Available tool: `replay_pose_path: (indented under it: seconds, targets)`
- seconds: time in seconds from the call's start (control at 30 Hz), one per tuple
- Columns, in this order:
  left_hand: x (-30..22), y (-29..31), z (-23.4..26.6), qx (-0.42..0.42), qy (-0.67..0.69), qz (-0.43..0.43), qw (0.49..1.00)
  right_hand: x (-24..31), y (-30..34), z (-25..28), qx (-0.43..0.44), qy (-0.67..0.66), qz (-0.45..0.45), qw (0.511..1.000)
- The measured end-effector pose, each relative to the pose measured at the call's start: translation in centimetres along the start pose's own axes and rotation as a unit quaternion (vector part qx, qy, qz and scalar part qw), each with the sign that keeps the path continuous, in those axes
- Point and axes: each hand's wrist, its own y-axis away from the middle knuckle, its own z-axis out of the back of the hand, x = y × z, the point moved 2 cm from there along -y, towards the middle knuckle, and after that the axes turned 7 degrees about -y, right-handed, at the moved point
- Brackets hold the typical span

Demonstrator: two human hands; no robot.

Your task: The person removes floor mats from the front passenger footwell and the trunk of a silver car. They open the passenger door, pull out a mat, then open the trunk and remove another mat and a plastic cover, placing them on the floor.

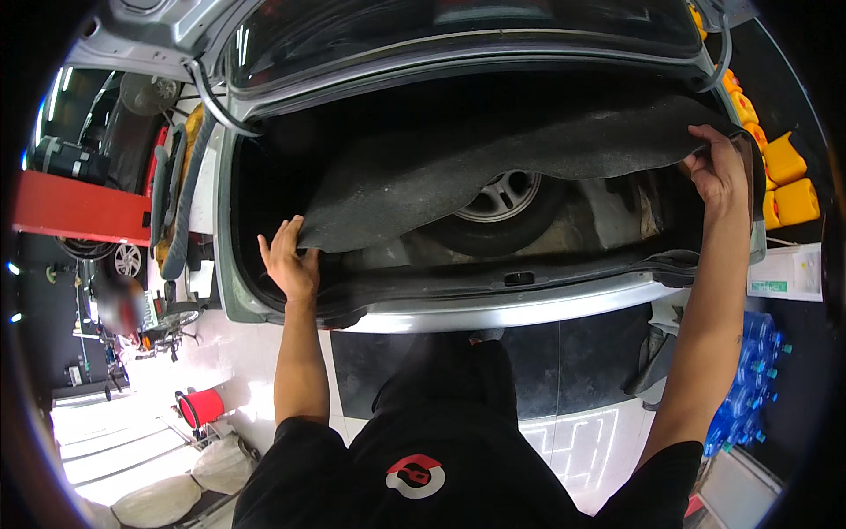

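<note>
A dark grey trunk mat (441, 183) is raised along its near edge inside an open car trunk. At its left corner my left hand (293, 264) holds the edge between thumb and fingers, the outer fingers spread. My right hand (718, 167) grips the mat's right end, higher and farther in. Below the lifted edge a spare wheel (504, 198) with a silver rim lies in the trunk floor, partly covered by the mat. Bare, stained floor metal (608, 212) shows to its right.
The silver rear sill (520, 310) runs between my body and the trunk. Overhead is the raised trunk lid (458, 53). Yellow jugs (797, 203) and blue water bottles (749, 379) stand at right. At left are a red beam (84, 207) and a red bucket (203, 407).
</note>
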Motion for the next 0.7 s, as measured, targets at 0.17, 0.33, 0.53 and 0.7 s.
replay_pose_path:
  seconds: [0.17, 0.33, 0.53, 0.7]
  targets:
    - [2.0, -4.1, 1.8, -0.044, 0.051, -0.055, 0.996, 1.8, 0.9, -0.3, 0.0, 0.025, -0.009, 1.0]
    - [1.9, -9.7, 3.7, -0.067, 0.079, -0.045, 0.994, 3.9, 1.5, -1.0, 0.052, 0.05, 0.061, 0.996]
    - [0.6, -10.6, 5.9, -0.085, 0.1, -0.071, 0.989, 7.9, 1.2, -0.8, 0.052, 0.115, 0.092, 0.988]
    - [-1.0, -11.2, 7.6, -0.086, 0.113, -0.086, 0.986, 10.9, 1.8, 1.2, 0.026, 0.124, 0.092, 0.988]
